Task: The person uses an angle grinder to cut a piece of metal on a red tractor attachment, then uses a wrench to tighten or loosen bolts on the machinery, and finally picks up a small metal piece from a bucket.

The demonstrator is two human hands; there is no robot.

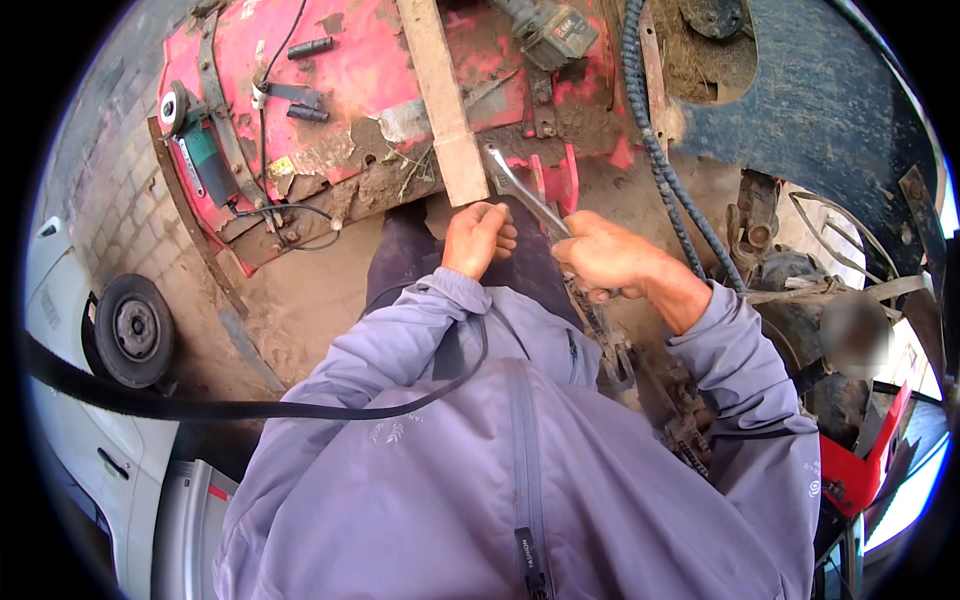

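Note:
My right hand grips a shiny metal wrench, which slants up and left to its head beside the lower end of a wooden beam. Close by on the left, my left hand is closed with its fingers curled, just below the beam's end. Whatever it may hold is hidden. Beyond both hands lies a red, dirt-caked machine panel, with the beam running across it. Two red metal lugs stick out from its near edge, near the wrench.
A green angle grinder with a cord rests on the panel's left side. A dirty cordless power tool lies at the top. Dark hoses run down on the right. A car wheel and white vehicle stand left.

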